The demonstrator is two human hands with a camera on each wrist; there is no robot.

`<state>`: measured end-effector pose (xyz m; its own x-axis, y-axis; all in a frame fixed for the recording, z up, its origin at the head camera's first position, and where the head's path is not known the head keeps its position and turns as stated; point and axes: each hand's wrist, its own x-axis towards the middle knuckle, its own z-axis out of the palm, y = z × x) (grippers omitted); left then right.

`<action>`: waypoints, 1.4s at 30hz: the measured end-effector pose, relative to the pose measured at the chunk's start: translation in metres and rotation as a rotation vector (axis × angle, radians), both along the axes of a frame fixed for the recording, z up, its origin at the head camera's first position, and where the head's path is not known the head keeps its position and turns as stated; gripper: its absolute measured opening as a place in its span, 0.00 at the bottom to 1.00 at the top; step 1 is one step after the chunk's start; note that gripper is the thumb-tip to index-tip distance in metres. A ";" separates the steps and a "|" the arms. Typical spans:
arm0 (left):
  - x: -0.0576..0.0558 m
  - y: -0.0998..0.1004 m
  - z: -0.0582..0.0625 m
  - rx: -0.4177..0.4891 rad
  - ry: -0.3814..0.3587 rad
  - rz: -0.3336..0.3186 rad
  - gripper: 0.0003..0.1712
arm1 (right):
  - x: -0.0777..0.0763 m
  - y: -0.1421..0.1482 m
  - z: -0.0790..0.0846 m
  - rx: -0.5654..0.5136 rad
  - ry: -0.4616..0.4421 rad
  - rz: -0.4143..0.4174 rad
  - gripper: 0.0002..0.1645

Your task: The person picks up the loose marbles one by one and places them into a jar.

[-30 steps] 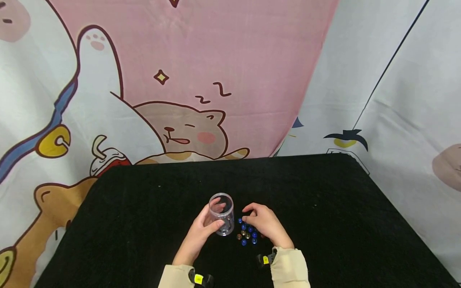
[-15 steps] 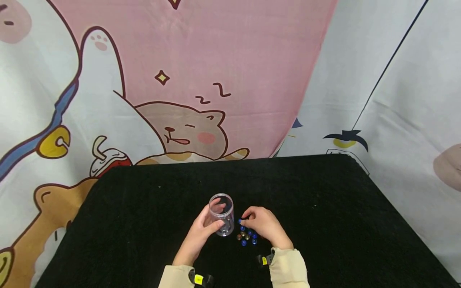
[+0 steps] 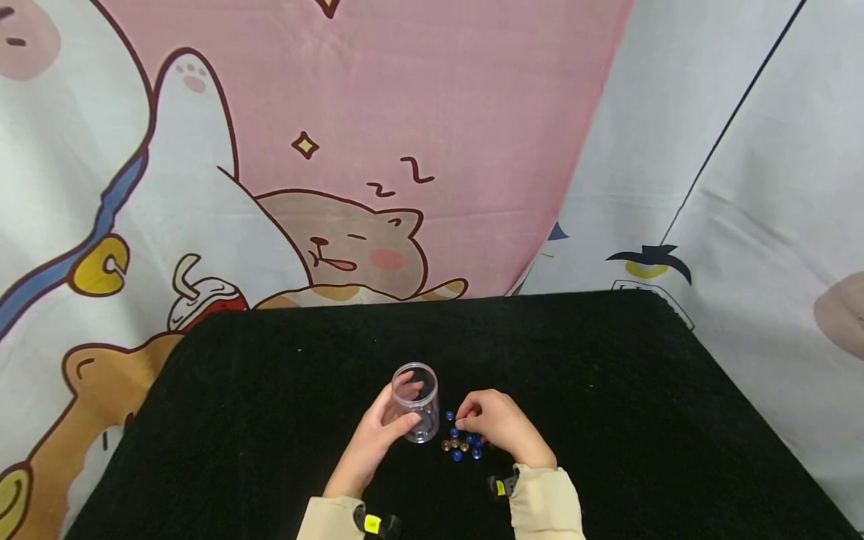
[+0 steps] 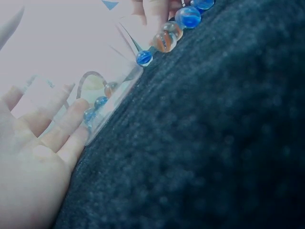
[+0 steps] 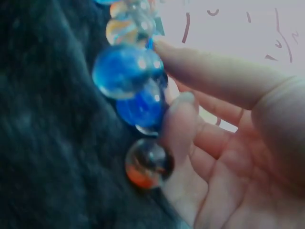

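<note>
My left hand [image 3: 383, 427] holds a clear plastic jar [image 3: 427, 420], open at the top and slightly tilted on the black cloth. In the left wrist view, blue and brown round shapes [image 4: 100, 101] show through the jar's wall; I cannot tell whether they lie inside or are reflections. Right of the jar lie several glass marbles [image 3: 455, 444], blue and amber. My right hand [image 3: 502, 425] is low over them, fingers bent. Its thumb [image 5: 205, 62] reaches the marbles in the right wrist view, but whether it pinches one is hidden. A lone blue marble [image 3: 449, 415] lies between jar and hand.
Black cloth [image 3: 304, 397] covers the table. Behind it hangs a cartoon-printed curtain [image 3: 472, 150]. An orange-streaked marble [image 5: 149, 163] lies under the right hand's fingers in the right wrist view.
My right hand first moved left to the lone blue marble, then drew back right and toward me. Some amber marbles have shifted slightly. The left hand and jar have stayed put.
</note>
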<state>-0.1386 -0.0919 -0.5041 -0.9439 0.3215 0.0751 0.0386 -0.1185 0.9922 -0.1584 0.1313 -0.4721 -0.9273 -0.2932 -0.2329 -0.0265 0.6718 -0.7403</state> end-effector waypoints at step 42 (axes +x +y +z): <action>0.000 0.001 -0.001 -0.032 0.010 0.009 0.32 | -0.007 -0.001 -0.002 -0.084 0.258 -0.228 0.06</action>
